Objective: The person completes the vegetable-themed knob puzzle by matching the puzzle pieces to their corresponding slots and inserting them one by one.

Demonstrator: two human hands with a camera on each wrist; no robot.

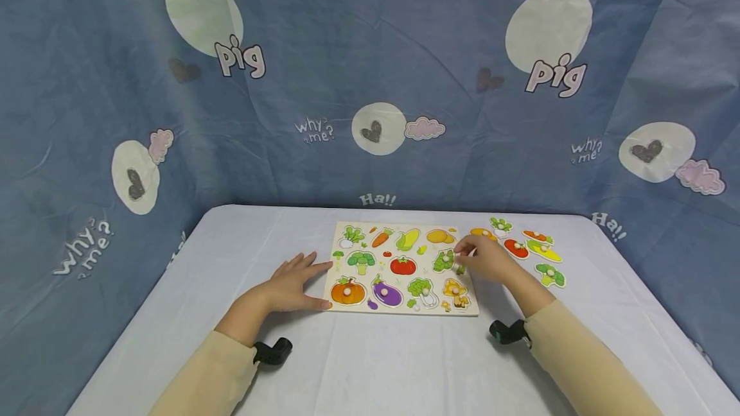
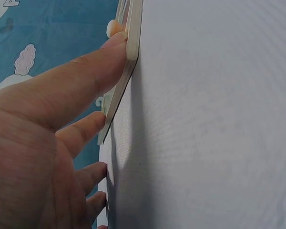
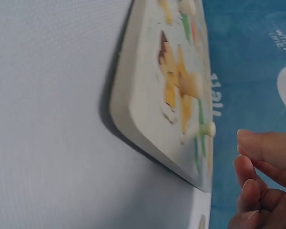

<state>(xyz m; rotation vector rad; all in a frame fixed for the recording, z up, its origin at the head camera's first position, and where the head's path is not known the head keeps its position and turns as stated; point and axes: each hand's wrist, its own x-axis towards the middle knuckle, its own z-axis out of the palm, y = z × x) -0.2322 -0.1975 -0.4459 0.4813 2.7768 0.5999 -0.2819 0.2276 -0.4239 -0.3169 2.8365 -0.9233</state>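
Observation:
A wooden vegetable puzzle board (image 1: 424,268) lies flat on the table. My left hand (image 1: 297,282) is spread at its left edge, with the thumb (image 2: 100,67) touching the corner and the index finger against the side. At the right edge, my right hand (image 1: 484,257) is beside the green artichoke-like piece (image 1: 444,260). Its thumb and index fingertips are close together with nothing between them, apart from a pale knob (image 3: 209,129) in the right wrist view. Knobbed pumpkin (image 1: 348,291), eggplant (image 1: 386,293), leafy cabbage (image 1: 423,292) and mushroom (image 1: 455,292) pieces sit along the front row.
Right of the board lie loose pieces: turnip (image 1: 500,226), tomato (image 1: 516,248), carrot (image 1: 537,236), corn (image 1: 544,250) and broccoli (image 1: 550,275). A yellow piece (image 1: 483,233) is partly hidden behind my right hand. Blue printed cloth (image 1: 300,172) hangs behind the white table (image 1: 393,364).

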